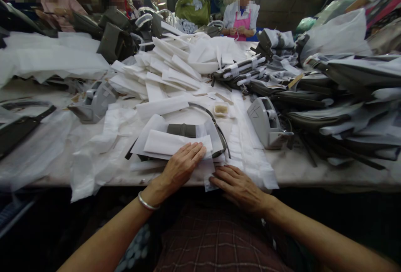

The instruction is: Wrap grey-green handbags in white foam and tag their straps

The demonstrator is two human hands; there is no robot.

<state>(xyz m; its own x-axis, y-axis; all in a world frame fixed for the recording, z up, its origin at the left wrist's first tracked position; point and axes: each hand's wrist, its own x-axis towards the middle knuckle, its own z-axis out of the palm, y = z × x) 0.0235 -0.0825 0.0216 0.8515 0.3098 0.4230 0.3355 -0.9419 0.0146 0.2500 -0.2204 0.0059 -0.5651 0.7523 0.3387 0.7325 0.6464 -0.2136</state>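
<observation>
1. Bag [182, 130]: dark, lying on the table [241, 176] in front of the person, near the front edge. White wrap around it; strap [216, 123] curving round its far right side.
2. Left hand [185, 159]: palm down, fingers straight, laid flat on the folded white sheet [169, 142] over the bag. Open, not gripping. Bangle [148, 202] at wrist.
3. Right hand [236, 185]: palm down at table edge, fingers loosely bent, touching clear film [209, 174]. Pinching or not: cannot tell, thumb hidden.
4. Beyond bag: small tub [221, 109], yellowish contents; large heap of white padding [175, 65].
5. Grey tape dispensers, one left [95, 101], one right [265, 121].
6. Far right: stacked dark bags [328, 109].
7. Across table: person in pink apron [242, 23], hands together.
</observation>
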